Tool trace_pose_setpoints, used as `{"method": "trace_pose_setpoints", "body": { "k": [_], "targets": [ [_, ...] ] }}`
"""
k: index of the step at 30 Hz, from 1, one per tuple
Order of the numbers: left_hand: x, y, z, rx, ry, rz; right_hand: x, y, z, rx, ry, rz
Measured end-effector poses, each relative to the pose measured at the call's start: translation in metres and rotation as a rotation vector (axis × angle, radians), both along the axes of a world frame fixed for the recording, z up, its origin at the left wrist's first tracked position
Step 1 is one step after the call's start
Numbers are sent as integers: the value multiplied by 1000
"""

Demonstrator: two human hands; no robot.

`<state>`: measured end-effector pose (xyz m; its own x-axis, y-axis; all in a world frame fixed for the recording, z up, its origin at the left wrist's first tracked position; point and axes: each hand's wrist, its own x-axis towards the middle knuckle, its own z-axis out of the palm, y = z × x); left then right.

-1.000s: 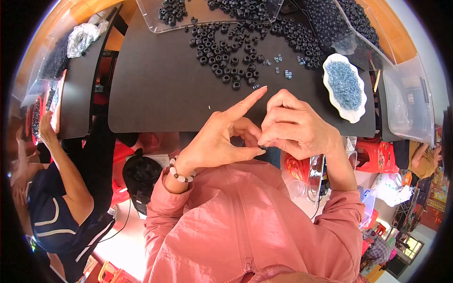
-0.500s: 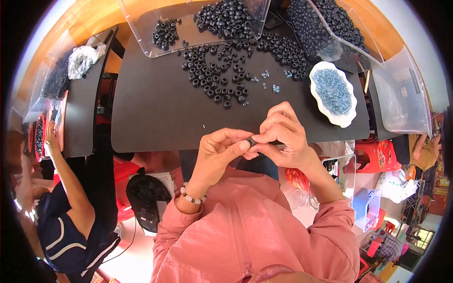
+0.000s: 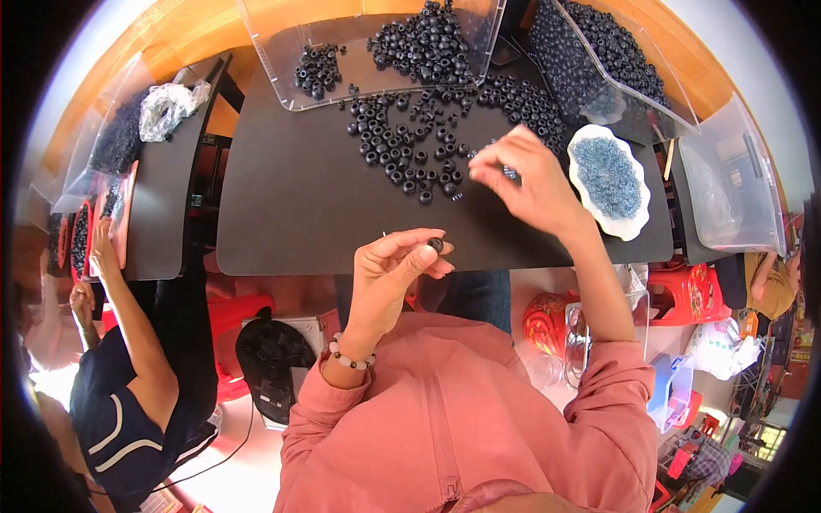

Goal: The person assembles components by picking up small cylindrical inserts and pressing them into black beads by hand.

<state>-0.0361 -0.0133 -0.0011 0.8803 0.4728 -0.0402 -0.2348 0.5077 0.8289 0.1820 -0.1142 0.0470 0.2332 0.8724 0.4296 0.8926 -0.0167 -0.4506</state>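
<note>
My left hand [image 3: 395,272] pinches a small black ring bead [image 3: 436,245] between thumb and fingers, just above the near edge of the black mat [image 3: 299,205]. My right hand [image 3: 530,184] is stretched out over the mat, fingertips down among a few small blue beads [image 3: 510,173] beside the loose pile of black ring beads [image 3: 410,145]. Whether its fingers have pinched anything I cannot tell. A white scalloped dish [image 3: 637,224] filled with tiny blue beads lies just right of that hand.
Clear plastic trays [image 3: 282,73] of black beads stand at the mat's far edge and far right [image 3: 650,94]; an empty clear tub [image 3: 727,184] is at the right. Another person [image 3: 128,376] sits at my left by a second table. Red stools [image 3: 684,295] stand below.
My hands were together near my chest, working one bead. They have parted: the right hand reached forward to the blue beads on the mat, while the left stays back holding the black bead.
</note>
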Motion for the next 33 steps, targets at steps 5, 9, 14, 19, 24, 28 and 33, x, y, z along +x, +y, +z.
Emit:
{"method": "trace_pose_setpoints", "body": {
  "k": [5, 9, 14, 19, 24, 28, 33],
  "targets": [
    [-3, 3, 1, -4, 0, 49, 28, 29, -5, -102, -81, -28],
    [-4, 5, 4, -27, 7, 72, 32, 39, -3, -129, -142, -45],
    [-3, 13, 5, 57, 32, 112, 61, 55, -9, -124, -186, -93],
    [-1, 14, 3, 41, 22, 114, 53, 67, -23, -189, -148, -144],
    [-1, 14, 3, 23, 26, 108, 49, 68, -27, -169, -136, -202],
    [0, 13, 2, 29, 22, 115, 53, 65, -34, -58, -50, -156],
    [1, 10, 3, 45, 33, 118, 45, 57, -23, -53, 76, -197]
  ]
}}
